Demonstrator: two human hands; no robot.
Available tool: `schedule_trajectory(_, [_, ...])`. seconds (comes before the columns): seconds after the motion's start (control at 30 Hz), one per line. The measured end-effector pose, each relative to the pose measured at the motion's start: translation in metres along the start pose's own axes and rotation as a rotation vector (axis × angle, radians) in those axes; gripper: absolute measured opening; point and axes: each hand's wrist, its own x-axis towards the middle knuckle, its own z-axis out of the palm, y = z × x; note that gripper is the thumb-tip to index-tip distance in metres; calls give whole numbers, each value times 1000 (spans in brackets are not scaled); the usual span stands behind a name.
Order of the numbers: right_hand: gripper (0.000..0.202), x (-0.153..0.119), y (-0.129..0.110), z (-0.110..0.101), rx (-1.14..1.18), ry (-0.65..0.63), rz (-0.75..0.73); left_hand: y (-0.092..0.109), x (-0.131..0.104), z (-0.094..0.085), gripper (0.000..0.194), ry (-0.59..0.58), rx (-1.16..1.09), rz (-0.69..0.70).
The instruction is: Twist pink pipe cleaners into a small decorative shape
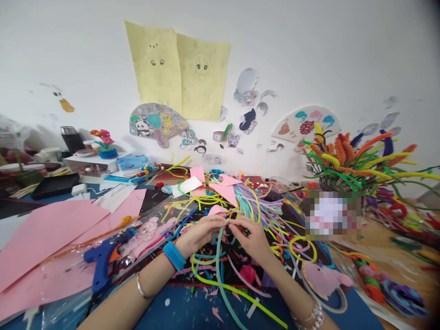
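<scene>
Left hand (205,233) and right hand (248,236) pinched on a teal stem (220,270), desk's (172,307) near edge below, flowerpot (332,213) of fuzzy stems (350,158) right of them.

Looks forward and down from the person's head, close above the table (158,316) at frame bottom, facing the wall (275,36) at top.

glue gun (102,263): blue | wristband (174,255): bright blue | drawing sheets (202,75): yellow
</scene>
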Motion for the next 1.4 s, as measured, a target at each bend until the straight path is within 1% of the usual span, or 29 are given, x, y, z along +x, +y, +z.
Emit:
schedule_trajectory(0.17, [14, 2, 0, -3, -20, 29, 13, -3, 0, -3, 23, 12, 199, 42])
schedule_trajectory(0.3, [14, 2, -2, -3, -32, -3, 19, -7, 2, -5, 30, 46, 331, 122])
schedule_trajectory(0.43, [9, 2, -2, -1, -13, 1, 50, -6, 2, -1, 34, 67, 348, 153])
schedule_trajectory(0.57, [13, 1, 0, 0, 27, -10, 61, -5, 2, 0, 35, 61, 332, 159])
schedule_trajectory(0.73, [17, -1, 2, 3, 26, -30, 50, -9, 4, -4, 29, 25, 303, 159])
schedule_trajectory(0.9, [15, 0, 2, 4, 47, -48, 72, -10, 2, -2, 24, -48, 271, 197])
schedule_trajectory(0.97, [15, 0, 2, 4, 62, -47, 92, -9, 0, 1, 28, -71, 245, 191])
schedule_trajectory(1.07, [12, 0, 3, 4, 106, -59, 120, -7, -3, 5, 41, -51, 165, 163])
schedule_trajectory(1.17, [12, 0, 6, 6, 191, -133, 175, -6, -4, 7, 49, 1, 60, 149])
schedule_trajectory(1.27, [19, -2, 10, 9, 254, -246, 216, -3, -3, 7, 50, 18, -62, 149])
schedule_trajectory(1.33, [22, -3, 9, 10, 265, -310, 220, 0, -3, 7, 49, 6, -134, 155])
schedule_trajectory(1.4, [23, -3, 7, 10, 262, -354, 220, 2, -4, 7, 49, -34, -189, 156])
